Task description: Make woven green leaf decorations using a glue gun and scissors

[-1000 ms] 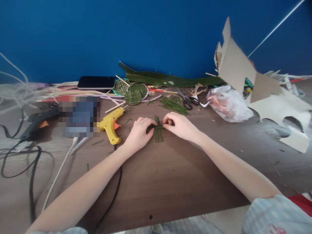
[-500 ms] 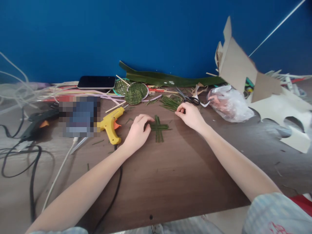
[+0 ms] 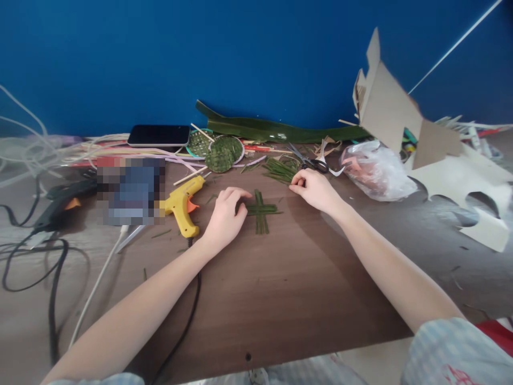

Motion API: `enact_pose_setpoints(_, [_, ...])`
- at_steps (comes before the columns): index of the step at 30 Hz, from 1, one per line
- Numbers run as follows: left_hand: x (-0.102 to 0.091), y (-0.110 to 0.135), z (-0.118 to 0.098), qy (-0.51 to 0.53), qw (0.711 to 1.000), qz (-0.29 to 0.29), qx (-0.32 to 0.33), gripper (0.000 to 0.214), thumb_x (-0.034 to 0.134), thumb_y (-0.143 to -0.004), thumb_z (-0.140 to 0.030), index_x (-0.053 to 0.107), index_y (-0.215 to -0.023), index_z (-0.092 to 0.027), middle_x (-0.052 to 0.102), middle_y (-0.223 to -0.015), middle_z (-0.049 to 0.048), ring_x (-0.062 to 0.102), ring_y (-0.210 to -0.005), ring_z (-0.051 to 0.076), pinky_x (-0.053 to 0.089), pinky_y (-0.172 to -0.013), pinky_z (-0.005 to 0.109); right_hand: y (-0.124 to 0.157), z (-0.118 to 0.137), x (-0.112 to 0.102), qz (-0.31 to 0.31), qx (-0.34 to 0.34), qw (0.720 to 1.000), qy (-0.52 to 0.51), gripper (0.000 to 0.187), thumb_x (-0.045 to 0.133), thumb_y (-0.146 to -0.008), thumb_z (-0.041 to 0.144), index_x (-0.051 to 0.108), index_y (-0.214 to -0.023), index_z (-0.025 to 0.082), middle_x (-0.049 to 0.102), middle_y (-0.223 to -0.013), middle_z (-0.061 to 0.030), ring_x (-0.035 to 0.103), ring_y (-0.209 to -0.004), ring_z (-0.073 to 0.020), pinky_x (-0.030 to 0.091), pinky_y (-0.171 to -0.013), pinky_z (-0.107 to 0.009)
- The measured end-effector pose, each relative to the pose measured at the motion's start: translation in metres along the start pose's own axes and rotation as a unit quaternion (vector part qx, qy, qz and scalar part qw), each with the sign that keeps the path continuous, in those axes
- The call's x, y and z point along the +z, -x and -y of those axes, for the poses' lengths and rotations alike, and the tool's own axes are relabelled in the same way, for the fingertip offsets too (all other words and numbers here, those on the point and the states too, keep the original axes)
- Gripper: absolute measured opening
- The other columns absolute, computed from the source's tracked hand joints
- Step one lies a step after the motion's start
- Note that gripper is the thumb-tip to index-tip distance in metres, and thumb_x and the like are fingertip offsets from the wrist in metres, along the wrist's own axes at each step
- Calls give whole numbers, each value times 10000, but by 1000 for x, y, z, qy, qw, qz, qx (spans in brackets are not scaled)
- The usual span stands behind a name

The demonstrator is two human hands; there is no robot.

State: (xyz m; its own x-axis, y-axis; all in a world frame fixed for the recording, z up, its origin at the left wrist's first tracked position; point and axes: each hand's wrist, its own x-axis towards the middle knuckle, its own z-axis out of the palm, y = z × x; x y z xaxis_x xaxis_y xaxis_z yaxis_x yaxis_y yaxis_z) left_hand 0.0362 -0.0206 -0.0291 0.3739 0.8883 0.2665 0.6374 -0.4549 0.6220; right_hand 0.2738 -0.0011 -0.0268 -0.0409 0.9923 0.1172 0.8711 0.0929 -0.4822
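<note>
Green leaf strips are crossed into a small woven cross (image 3: 262, 210) on the brown table. My left hand (image 3: 227, 216) rests at the cross's left end, thumb and fingers apart, with fingertips at or just over the strip ends. My right hand (image 3: 313, 190) is at the near right edge of a loose pile of leaf strips (image 3: 278, 170). Its thumb and forefinger are pinched together; whatever lies between them is too small to make out. Black-handled scissors (image 3: 310, 162) lie just behind that hand.
A yellow glue gun (image 3: 185, 208) lies left of my left hand, its cord running toward me. Behind are round woven leaf pieces (image 3: 222, 153), a long green leaf (image 3: 276, 130) and a phone (image 3: 158, 135). Rightward are a plastic bag (image 3: 377, 171) and cut cardboard (image 3: 395, 104).
My right hand has shifted very slightly to the right, still pinched beside the leaf strip pile. My left hand has barely moved, and the woven cross lies in the same place.
</note>
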Motion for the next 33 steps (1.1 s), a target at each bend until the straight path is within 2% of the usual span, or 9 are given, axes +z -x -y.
enact_pose_setpoints(12, [2,1,1,2,1000,-3,4,237,422,-749,-42,563,-896,-164,599,-977,62,521,-981,194,391,-930,382,-1,-4,13,-44,5,998,39,116,536,-769,195,510,-656,193,500,-675,-34,486,-750,-201,373,-681,-319])
enact_pose_setpoints(17, [2,0,2,-2,1000,-4,4,238,423,-747,-43,565,-896,-161,601,-973,61,519,-967,195,401,-912,381,-3,-5,12,-50,15,998,18,127,527,-767,188,475,-653,197,496,-688,-39,480,-742,-204,377,-697,-333])
enact_pose_setpoints(25, [1,0,1,-9,1000,-4,6,234,425,-752,-43,559,-905,-159,597,-967,55,508,-960,192,400,-908,365,-2,2,3,-48,22,994,-98,102,529,-768,219,470,-688,199,535,-693,-30,495,-667,-171,393,-673,-328])
enact_pose_setpoints(30, [4,1,1,-48,999,2,-4,187,466,-786,-109,561,-942,-154,588,-1011,66,477,-982,212,379,-916,389,0,11,2,-8,11,971,-240,77,514,-790,226,467,-737,197,589,-670,-18,545,-619,-145,428,-649,-311])
enact_pose_setpoints(33, [6,1,-1,-78,997,16,-9,206,505,-791,-166,559,-990,-157,577,-1058,72,455,-1012,235,365,-910,412,1,15,4,-6,10,960,-280,77,537,-771,206,473,-731,192,572,-636,-6,557,-601,-140,437,-614,-298])
